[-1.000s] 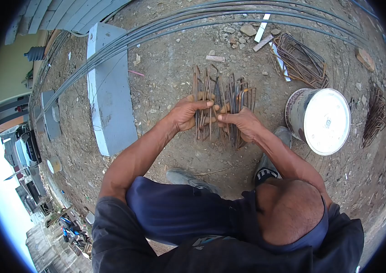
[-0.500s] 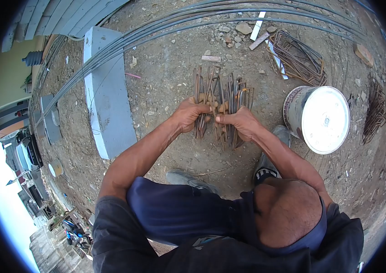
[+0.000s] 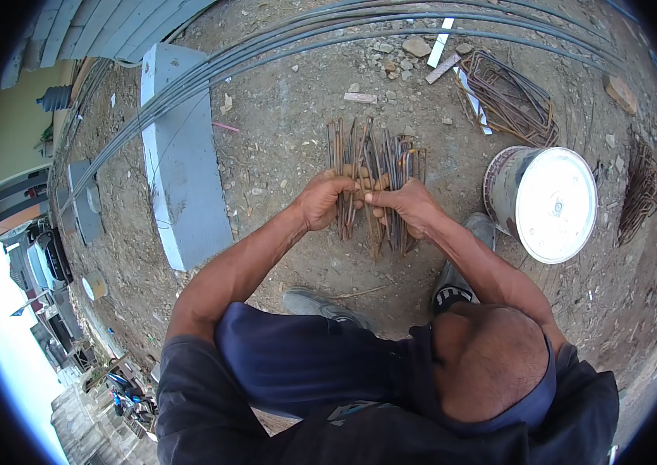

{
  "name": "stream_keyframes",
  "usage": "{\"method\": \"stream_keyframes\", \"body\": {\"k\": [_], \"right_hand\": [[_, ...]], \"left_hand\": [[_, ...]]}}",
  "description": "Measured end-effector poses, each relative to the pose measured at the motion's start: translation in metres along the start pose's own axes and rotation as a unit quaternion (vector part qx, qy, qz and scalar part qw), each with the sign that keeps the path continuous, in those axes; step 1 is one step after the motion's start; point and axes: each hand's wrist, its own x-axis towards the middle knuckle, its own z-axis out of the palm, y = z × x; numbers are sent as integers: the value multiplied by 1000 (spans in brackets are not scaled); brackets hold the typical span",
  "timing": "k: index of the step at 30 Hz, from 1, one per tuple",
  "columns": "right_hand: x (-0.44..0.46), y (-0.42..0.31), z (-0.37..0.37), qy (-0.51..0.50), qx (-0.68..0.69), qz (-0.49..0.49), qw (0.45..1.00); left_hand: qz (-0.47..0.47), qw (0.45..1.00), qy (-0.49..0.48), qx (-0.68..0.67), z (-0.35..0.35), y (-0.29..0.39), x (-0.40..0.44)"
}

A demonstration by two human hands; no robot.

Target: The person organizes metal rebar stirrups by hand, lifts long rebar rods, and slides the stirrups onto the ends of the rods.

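Observation:
Several bent, rusty steel rods are held upright in two bunches just above the dirt ground. My left hand [image 3: 323, 199] is closed round the left bunch [image 3: 347, 221], its thumb lying across the rods. The right bunch [image 3: 400, 159] is gripped by my right hand [image 3: 412, 208], with the thumb pointing left. Fingers of both hands show between the bunches, close together, and some rods stand there at a slant. The palms are hidden from view.
A white bucket [image 3: 553, 205] stands to the right, with a pile of bent rods [image 3: 510, 101] beyond it. Long steel bars [image 3: 297, 39] cross the top over a grey slab [image 3: 185, 163]. Another rusty bundle [image 3: 638, 194] lies far right.
The rods between my hands have shifted and changed their slant, and the two bunches stand closer together. Both hands have kept their hold, moving only slightly.

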Motion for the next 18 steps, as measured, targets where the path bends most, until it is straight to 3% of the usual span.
{"method": "stream_keyframes", "body": {"k": [3,6,13,18], "right_hand": [[2,1,-3,60,-47,17,997],[1,-1,-7,47,-67,19,996],[0,1,-18,59,4,18,998],[0,-4,-16,75,5,24,997]], "left_hand": [[-4,1000,-14,-8,2,-1,-4],[-4,999,-11,37,0,-3,1],[6,998,56,16,-5,14,-7],[28,998,-3,62,1,11,-7]]}}
